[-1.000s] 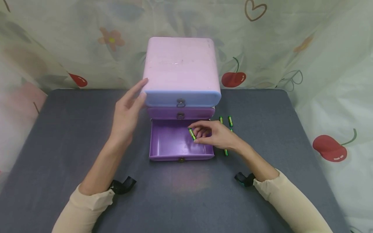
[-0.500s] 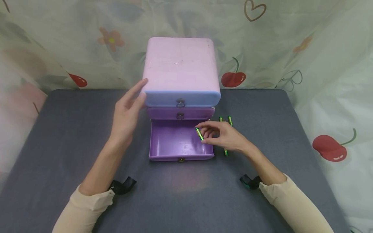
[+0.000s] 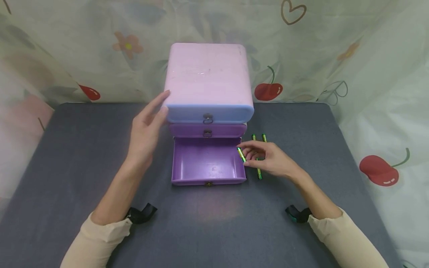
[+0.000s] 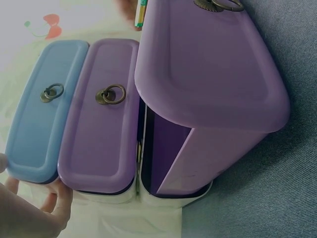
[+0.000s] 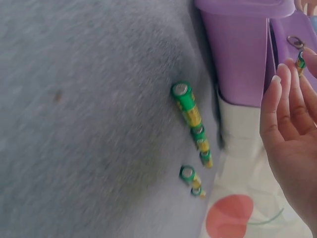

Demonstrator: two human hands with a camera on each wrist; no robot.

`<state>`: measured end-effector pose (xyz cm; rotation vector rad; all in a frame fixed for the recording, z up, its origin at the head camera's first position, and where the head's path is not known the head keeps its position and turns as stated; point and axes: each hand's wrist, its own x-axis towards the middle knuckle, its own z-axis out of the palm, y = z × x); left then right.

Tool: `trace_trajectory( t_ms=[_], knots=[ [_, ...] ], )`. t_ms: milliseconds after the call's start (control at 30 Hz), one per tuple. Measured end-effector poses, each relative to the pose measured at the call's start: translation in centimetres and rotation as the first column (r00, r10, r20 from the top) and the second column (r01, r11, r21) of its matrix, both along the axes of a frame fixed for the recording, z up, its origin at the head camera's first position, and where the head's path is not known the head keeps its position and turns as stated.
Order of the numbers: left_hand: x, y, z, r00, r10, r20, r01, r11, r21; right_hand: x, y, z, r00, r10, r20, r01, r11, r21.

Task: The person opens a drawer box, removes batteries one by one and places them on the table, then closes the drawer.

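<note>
A drawer cabinet (image 3: pixel 207 74) with a pink top stands at the table's back, its bottom purple drawer (image 3: pixel 194 160) pulled out. My left hand (image 3: pixel 142 136) rests on the cabinet's left side, index finger near the top edge and thumb at the front corner. Between thumb and fingertips my right hand (image 3: pixel 275 160) pinches a green-and-yellow battery (image 3: pixel 241 155), over the drawer's right wall. In the right wrist view that battery (image 5: pixel 300 62) shows only partly between the fingers. Several similar batteries (image 5: pixel 190 111) lie on the table right of the drawer, some hidden under the right hand in the head view.
The upper blue drawer (image 3: pixel 187 115) and the middle purple drawer (image 3: pixel 187 130) are pushed in, each with a ring pull. A dark grey cloth (image 3: pixel 207 230) covers the table. A patterned curtain (image 3: pixel 134 74) hangs behind.
My right hand has moved right with the pinched battery, from above the middle-right of the drawer to its right wall. The left hand has stayed put.
</note>
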<state>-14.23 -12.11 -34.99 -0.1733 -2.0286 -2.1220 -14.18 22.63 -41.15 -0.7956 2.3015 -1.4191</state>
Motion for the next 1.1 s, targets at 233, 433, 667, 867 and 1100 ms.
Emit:
trace_trajectory(
  t_ms=[233,433,667,867,1100],
  knots=[
    [0.0,0.0,0.0,1.000,0.004,-0.005,-0.004,1.000,0.003,0.5,1.4,-0.1,0.999,-0.034,-0.017,0.034,0.999,0.022],
    [-0.1,0.0,-0.2,1.000,0.004,-0.013,-0.003,1.000,0.013,0.8,2.5,-0.5,0.998,-0.055,-0.024,0.056,0.998,0.041],
    [0.1,0.2,0.0,1.000,0.005,-0.020,-0.004,1.000,0.007,1.3,3.9,-1.1,0.998,-0.051,-0.042,0.052,0.998,0.019],
    [0.0,0.2,-0.2,1.000,0.004,-0.025,-0.004,1.000,0.013,1.7,4.8,-1.5,0.997,-0.065,-0.033,0.065,0.998,0.011],
    [0.0,0.1,-0.2,0.999,0.003,-0.035,-0.002,1.000,0.021,2.1,5.8,-1.7,0.996,-0.091,0.001,0.091,0.996,-0.005]
  ],
)
